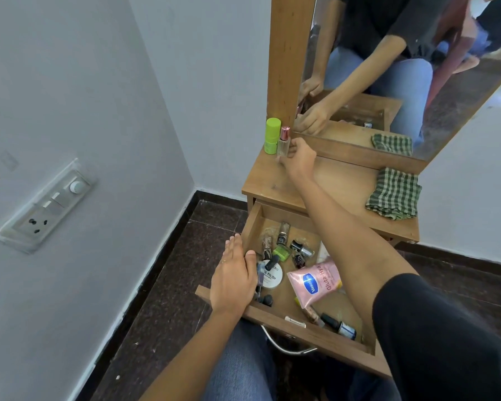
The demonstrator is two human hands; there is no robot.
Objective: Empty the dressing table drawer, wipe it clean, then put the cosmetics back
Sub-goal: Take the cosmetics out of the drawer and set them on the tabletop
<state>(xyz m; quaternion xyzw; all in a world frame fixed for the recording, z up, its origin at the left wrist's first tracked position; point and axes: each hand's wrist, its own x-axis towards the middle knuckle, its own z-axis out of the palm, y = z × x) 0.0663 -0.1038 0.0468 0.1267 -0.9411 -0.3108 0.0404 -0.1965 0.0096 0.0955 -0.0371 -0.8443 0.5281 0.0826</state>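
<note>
The wooden desk (342, 186) stands in the corner on a dark stone floor (168, 299). Just beyond the right hand (298, 160), a lime-green bottle (272, 136) stands upright at the desk's back corner, with a small clear bottle (283, 144) with a pink cap beside it, at the fingertips. Well off to that hand's right lies a folded green-checked cloth (394, 193).

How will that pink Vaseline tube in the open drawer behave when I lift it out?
The pink soft-plastic Vaseline tube looks squeezable, so it will probably flex rather than stay stiff. It lies flat, so rolling seems unlikely. Its glossy skin may be slippery, and a small bottle at its lower end might get nudged.
</note>
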